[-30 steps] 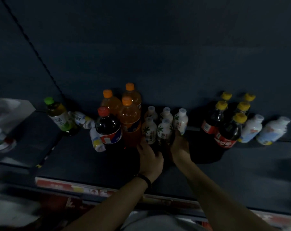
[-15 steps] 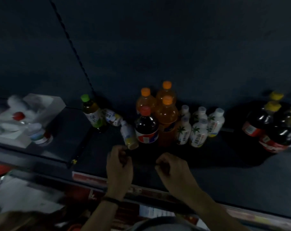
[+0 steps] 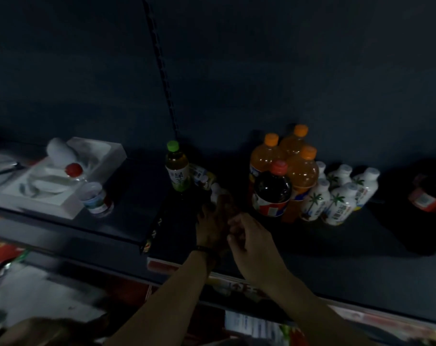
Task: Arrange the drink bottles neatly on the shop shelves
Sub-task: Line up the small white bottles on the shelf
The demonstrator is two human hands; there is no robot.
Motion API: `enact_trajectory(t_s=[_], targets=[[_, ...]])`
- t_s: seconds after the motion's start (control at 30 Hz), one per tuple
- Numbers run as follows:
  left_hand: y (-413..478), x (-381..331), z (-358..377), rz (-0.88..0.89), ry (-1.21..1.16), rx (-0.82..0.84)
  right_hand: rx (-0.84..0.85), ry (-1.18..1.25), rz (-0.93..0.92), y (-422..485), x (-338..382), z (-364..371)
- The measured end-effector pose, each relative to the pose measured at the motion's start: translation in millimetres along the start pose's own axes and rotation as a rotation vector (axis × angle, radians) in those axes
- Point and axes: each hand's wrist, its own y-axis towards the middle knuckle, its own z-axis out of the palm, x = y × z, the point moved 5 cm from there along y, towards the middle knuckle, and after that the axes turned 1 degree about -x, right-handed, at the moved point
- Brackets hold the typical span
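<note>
On the dark shelf my left hand reaches forward and closes over a small white bottle lying on its side; only the bottle's pale end shows. Just right of it my right hand hovers with loosely curled fingers and holds nothing. A green-capped tea bottle stands behind, with another small bottle lying beside it. To the right stand a red-capped cola bottle, three orange soda bottles and several white coconut-drink bottles.
A white tray with a red-capped clear bottle sits on the left shelf section, a small water bottle lying at its corner. Dark red-labelled bottles stand at the far right. A slotted upright runs up the back panel.
My view has swung left. Both hands left the white coconut bottles, drew back, then moved left; my left hand now covers the small lying bottle.
</note>
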Motion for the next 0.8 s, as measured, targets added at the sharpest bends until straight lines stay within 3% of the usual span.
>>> enact_trajectory(t_s=[0.1,0.2,0.27,0.47,0.57,0.7,0.8], targets=[[3,9,-5,-0.096,-0.028,-0.083,-0.093,0.003,0.001,14,11,2],[4,11,-17,-0.06,-0.165,-0.122,-0.162,0.001,-0.024,23,21,0],[-3,25,-20,-0.022,-0.134,-0.139,-0.169,-0.016,-0.045,32,27,1],[-36,88,-39,-0.182,0.018,-0.297,0.055,-0.091,0.126,101,15,53],[-44,99,-45,-0.209,-0.104,-0.355,0.117,-0.227,0.207,142,14,81],[-54,108,-48,-0.242,-0.251,-0.348,0.177,-0.475,0.054,179,9,97],[-58,116,-56,-0.272,-0.239,-0.361,0.214,-0.488,-0.027,195,-1,103]])
